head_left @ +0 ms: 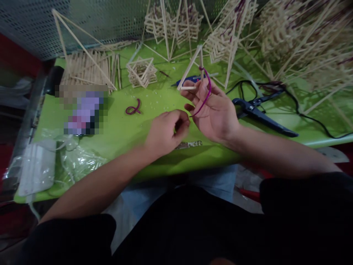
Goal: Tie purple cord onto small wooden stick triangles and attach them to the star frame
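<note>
A bright green table (116, 129) fills the middle, seen from above, with pale stick lattices (281, 33) crowded along its far right side. Over it are a person's bare hands: the right hand (216, 110), palm up, pinches a small stick triangle (189, 68) between thumb and fingers; the left hand (167, 130), just beside it, curls thumb toward fingers, though whether it grips anything cannot be told. Dark-handled cutters (261, 116) lie right of the right hand. A smaller stick lattice (141, 71) sits beyond the left hand. Purple cord (210, 87) is looped round the triangle's upright stick, its free end hanging near the left fingertips.
</note>
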Demonstrator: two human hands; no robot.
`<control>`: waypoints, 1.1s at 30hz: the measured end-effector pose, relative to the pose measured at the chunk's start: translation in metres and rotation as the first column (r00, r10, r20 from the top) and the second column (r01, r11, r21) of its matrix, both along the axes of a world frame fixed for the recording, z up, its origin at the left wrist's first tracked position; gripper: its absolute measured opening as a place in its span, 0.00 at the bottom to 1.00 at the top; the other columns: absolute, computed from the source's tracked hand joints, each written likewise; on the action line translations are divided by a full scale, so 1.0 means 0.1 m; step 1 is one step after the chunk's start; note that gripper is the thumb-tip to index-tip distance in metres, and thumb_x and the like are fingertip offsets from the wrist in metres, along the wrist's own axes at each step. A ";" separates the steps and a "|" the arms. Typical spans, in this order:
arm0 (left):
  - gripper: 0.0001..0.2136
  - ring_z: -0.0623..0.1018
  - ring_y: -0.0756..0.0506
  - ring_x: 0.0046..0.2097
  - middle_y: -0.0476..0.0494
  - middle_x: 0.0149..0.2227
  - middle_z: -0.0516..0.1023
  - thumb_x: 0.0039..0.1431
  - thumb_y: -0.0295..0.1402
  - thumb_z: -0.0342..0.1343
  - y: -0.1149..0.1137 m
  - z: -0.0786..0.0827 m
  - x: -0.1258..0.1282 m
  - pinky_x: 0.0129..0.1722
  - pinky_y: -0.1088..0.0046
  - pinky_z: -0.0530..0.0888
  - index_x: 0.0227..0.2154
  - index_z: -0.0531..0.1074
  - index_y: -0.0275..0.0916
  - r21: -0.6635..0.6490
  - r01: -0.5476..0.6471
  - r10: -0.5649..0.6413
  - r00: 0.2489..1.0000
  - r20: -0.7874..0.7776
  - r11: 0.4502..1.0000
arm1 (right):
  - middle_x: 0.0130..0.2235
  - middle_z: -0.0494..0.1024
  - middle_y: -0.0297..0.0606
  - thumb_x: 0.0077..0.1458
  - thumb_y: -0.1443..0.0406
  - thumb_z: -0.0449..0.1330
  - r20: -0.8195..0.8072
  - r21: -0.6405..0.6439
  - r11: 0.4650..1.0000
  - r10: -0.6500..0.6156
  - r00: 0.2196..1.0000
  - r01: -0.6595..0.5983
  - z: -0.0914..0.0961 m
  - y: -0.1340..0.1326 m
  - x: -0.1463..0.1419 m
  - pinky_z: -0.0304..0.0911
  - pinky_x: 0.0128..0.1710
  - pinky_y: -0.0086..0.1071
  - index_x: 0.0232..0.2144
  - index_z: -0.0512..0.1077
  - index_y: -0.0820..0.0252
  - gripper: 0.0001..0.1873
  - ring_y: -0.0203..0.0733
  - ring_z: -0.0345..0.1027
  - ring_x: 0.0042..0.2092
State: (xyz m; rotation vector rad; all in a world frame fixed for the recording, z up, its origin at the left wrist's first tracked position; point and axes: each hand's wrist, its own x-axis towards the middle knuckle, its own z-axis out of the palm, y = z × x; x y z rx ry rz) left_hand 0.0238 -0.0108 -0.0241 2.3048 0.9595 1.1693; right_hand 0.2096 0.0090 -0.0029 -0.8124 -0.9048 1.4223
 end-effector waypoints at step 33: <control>0.15 0.84 0.48 0.29 0.49 0.32 0.87 0.78 0.48 0.69 0.36 -0.08 -0.39 0.30 0.69 0.82 0.39 0.87 0.44 -0.174 -0.197 0.256 0.855 0.452 0.965 | 0.34 0.73 0.32 0.54 0.45 0.86 0.135 0.126 0.992 -0.029 0.990 0.012 -0.01 0.02 0.12 0.64 0.34 0.35 0.33 0.76 0.52 0.28 0.38 0.64 0.35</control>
